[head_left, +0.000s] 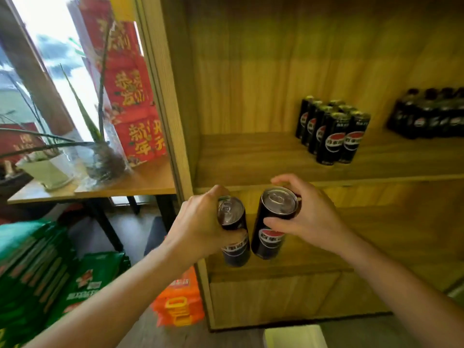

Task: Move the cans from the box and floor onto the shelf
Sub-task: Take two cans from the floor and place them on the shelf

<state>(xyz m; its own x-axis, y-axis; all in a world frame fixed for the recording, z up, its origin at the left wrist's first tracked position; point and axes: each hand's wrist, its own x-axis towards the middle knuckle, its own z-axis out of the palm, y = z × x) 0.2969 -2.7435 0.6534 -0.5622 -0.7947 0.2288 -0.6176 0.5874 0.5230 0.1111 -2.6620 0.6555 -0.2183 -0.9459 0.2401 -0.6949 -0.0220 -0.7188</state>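
Observation:
My left hand [200,222] grips a tall black can [236,252] near its top. My right hand [308,217] holds a second black can [268,237] by the rim, right beside the first. Both cans are upright and held in the air in front of the wooden shelf unit, just below its upper board [251,159]. On that board stand several identical black cans [331,131] in a tight block. The lower shelf level behind the held cans is partly hidden by my hands.
A pack of dark bottles [431,114] stands on the board's right end. Left of the shelf, a wooden table [140,184] carries potted plants [100,156] and red boxes [130,96]. Green packs [37,267] and an orange pack [180,302] lie on the floor.

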